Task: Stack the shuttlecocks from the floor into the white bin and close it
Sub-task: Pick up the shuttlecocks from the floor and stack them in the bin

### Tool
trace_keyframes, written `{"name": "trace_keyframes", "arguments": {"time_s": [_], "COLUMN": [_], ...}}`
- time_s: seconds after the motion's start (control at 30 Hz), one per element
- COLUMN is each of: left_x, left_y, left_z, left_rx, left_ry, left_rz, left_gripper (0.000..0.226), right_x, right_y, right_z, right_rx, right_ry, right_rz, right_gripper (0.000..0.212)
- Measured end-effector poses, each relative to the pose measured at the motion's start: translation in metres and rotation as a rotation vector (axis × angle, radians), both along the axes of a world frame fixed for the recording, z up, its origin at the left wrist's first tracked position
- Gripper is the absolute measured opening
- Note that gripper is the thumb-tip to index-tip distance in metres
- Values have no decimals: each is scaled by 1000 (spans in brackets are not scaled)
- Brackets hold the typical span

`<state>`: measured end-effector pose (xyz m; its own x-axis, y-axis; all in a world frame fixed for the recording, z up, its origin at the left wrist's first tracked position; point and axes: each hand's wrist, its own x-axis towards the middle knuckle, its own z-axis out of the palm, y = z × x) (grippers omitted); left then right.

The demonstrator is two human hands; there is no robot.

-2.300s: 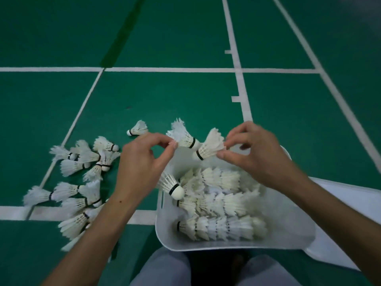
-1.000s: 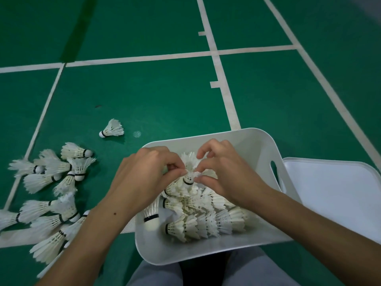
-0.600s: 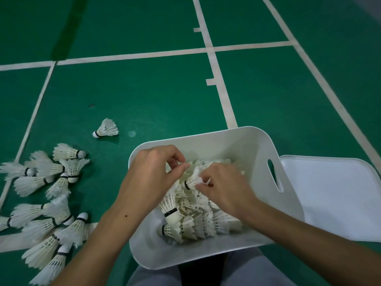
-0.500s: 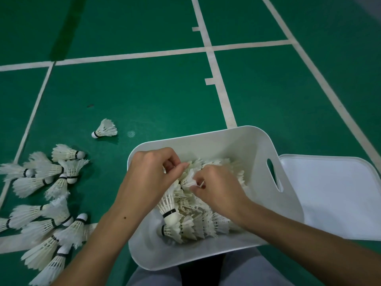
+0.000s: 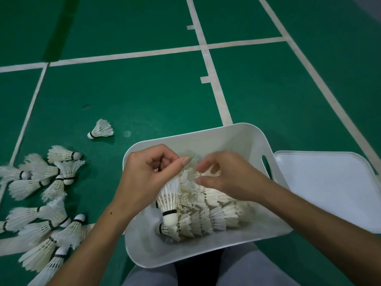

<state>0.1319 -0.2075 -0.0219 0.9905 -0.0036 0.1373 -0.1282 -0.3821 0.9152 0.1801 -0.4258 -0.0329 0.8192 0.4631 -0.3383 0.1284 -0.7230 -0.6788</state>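
The white bin sits on the green floor right in front of my knees and holds several rows of nested white shuttlecocks. Both hands are inside it over the stacks. My left hand pinches the feather edge of a shuttlecock that hangs cork-down. My right hand grips the feathers of a shuttlecock stack lying at the top of the pile. Several loose shuttlecocks lie scattered on the floor to the left, one apart from them further out.
The bin's flat white lid lies on the floor touching the bin's right side. White court lines cross the green floor ahead. My grey-trousered knees are at the bottom edge.
Both hands carried the two shuttlecocks down from above the bin into it and now work among the stacks. My view has tilted down and turned, so the bin and the lid lie differently in it.
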Motion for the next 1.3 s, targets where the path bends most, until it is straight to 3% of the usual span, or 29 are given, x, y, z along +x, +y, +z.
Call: {"name": "trace_keyframes", "arguments": {"time_s": [0.13, 0.33, 0.43, 0.57, 0.73, 0.87, 1.2, 1.3], "left_x": [2, 7, 9, 10, 8, 9, 17, 15], "left_y": [-6, -12, -8, 3, 8, 9, 13, 11], "left_z": [3, 5, 0, -14, -37, -54, -67, -68], "left_rx": [-76, -53, 12, 182, 690, 982, 926, 917], "left_ry": [-1, -15, -14, 84, 177, 296, 416, 417], "left_rz": [-26, -32, 22, 20, -48, -75, -106, -101], "left_gripper": [18, 16, 15, 5, 12, 31, 29, 29], "right_x": [-11, -16, -13, -3, -6, -10, -9, -6], "right_y": [8, 12, 5, -17, -27, -14, 13, 10], "right_z": [18, 6, 1, -4, -17, -29, -54, -62], "right_rx": [322, 426, 399, 240, -113, -153, 20, 58], "right_ry": [213, 208, 191, 73, -233, -212, 44, 126], "right_rz": [62, 45, 66, -98, -269, -217, -155, -230], "right_gripper": [45, 24, 15, 14, 18, 19, 9, 13]}}
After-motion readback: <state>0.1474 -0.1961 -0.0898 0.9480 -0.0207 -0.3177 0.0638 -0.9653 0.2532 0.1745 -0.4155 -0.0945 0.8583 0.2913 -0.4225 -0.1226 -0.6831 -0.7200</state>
